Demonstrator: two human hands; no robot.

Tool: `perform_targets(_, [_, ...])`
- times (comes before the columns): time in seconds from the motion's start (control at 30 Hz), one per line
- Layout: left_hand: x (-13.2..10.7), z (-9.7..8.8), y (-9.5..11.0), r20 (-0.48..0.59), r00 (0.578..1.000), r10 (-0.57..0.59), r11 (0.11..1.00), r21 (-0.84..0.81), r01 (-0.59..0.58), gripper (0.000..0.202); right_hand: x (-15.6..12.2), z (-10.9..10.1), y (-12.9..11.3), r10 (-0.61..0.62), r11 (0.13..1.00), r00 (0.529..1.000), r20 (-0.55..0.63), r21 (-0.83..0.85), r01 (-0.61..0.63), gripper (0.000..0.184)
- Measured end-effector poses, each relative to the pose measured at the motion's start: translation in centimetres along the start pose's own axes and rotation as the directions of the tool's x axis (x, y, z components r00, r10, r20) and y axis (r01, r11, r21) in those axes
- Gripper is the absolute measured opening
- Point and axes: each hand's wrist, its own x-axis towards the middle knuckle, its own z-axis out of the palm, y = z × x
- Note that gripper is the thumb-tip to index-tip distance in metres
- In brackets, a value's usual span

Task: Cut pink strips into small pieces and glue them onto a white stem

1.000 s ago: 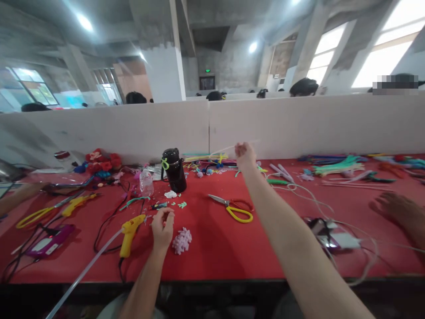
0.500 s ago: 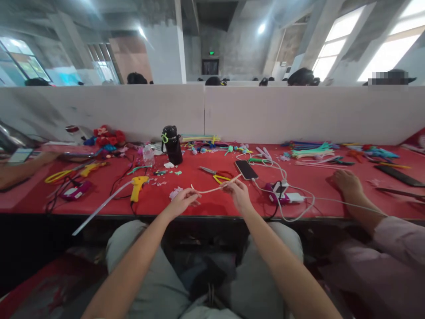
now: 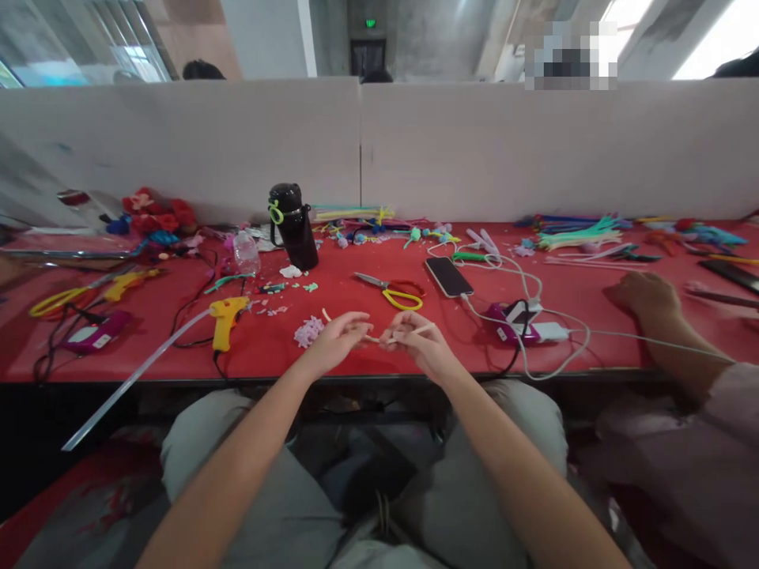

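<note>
Two hands [image 3: 337,341] on one pale strip [image 3: 371,340], one phone [image 3: 449,276] nearby

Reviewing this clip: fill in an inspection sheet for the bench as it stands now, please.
Surface: red tabletop, small green scraps on it.
Things in hand: pale strip, held between both hands.
Nearby: pink pile beside the left hand; scissors lying beyond the hands.
Clutter: black bottle, upright; yellow glue gun; phone, lying flat.
Left hand: fingers closed on the strip.
Right hand: same, gripping nearer the strip's other end.
Cables: white cable plugged into the phone; others loop to its right.
Cables touching the person's hands: nothing seen.
Surroundings: white partition behind; co-worker's hand at right.
</note>
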Motion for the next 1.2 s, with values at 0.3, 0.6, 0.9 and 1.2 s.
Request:
perform_targets(0.3, [1.8,-0.8,-0.2,-0.041,0.945,0.324,0.941,0.117,-0.317,0.021,1.9,0.4,-0.5,-0.11,0.943,0.994,0.008,-0.315,0.107,0.026])
perform_targets(0.6, [1.7,0.5,-0.1,-0.22,0.884,0.413,0.909,0.043,-0.414,0.048,2.5,1.5,0.6,-0.288,0.755,0.957,0.016,-0.612,0.237,0.023])
perform_targets(0.9, [1.1,3.6,-1.6,-0.505,0.793,0.34,0.914,-0.019,-0.404,0.077,0.6,2.5,1.9,-0.351,0.715,0.936,-0.013,-0.649,0.26,0.023])
perform_targets(1.2, [2.3,1.8,-2.2,-0.333,0.928,0.165,0.949,-0.201,-0.241,0.043,2.9,0.8,1.8,-0.311,0.829,0.944,-0.11,-0.517,0.212,0.033])
